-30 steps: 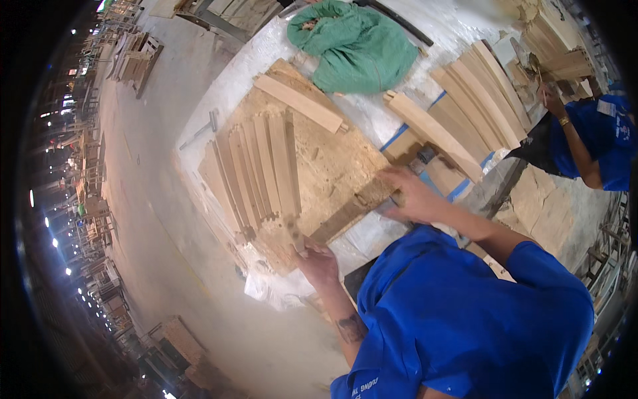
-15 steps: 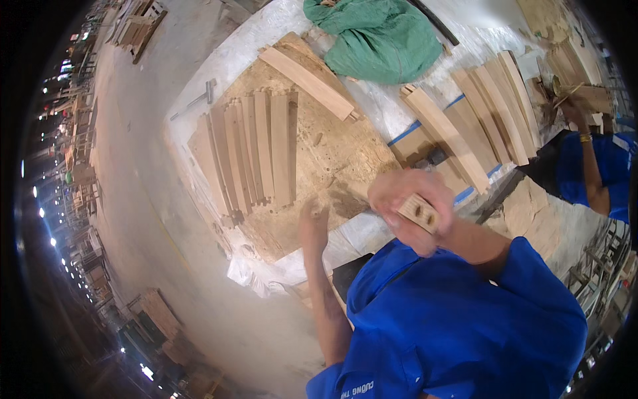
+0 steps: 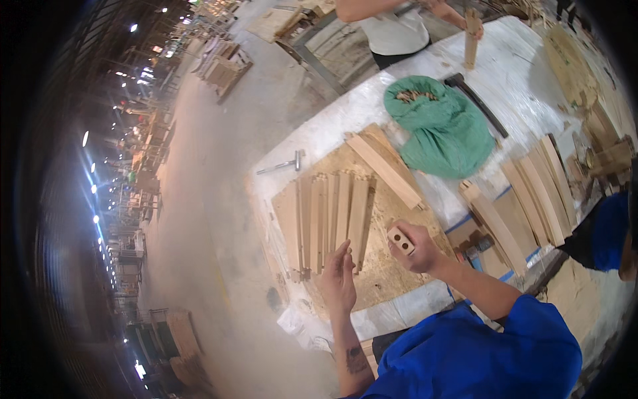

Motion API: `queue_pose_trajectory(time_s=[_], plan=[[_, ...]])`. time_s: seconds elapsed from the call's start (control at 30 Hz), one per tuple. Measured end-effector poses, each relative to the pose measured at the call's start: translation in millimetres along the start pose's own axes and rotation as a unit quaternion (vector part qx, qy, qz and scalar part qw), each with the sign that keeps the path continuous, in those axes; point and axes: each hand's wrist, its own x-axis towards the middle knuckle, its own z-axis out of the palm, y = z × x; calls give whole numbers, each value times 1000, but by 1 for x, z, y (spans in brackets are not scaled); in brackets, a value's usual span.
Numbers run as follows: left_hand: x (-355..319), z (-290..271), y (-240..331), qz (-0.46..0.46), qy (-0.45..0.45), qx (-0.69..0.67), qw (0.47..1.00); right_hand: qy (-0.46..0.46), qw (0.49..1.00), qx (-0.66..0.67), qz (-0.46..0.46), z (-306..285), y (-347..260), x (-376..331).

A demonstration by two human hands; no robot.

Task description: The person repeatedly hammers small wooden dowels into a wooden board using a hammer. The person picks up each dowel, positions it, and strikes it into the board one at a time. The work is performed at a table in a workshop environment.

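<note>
My right hand is wrapped round a wooden piece; its end, with two round dark holes, faces up toward me. To its left, my left hand is raised with thumb and fingertips pinched on what looks like a small wooden dowel, mostly hidden by the fingers. Beneath and beyond my hands, several wooden slats lie side by side on a chipboard panel. One more slat lies slanted on the panel's far edge, with small pegs at its near end.
A green sack sits beyond the panel on a plastic-covered table. A metal hammer-shaped tool lies at the table's left edge. More slats lie to the right, near a co-worker's blue clothing. Another person stands across the table.
The view has shifted, bringing the far person and whole sack into sight. My right hand has turned the wooden piece so its holes show clearly. My left hand has risen beside it.
</note>
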Motion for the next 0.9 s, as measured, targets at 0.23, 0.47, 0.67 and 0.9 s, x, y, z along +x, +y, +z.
queue_pose_trajectory(time_s=[0.23, 0.47, 0.67, 0.9], plan=[[-26, -9, 84, 116, -55, 163, 978, -70, 996, -13, -56, 53, -10, -1], [-52, -42, 100, 68, 21, 215, 974, -109, 989, -2, -97, 89, -32, -14], [-75, -71, 85, 30, -7, 326, 945, -155, 985, 12, -80, 124, -26, -33], [-51, -84, 70, -7, 2, 291, 957, -66, 989, -39, -123, 149, -10, -26]])
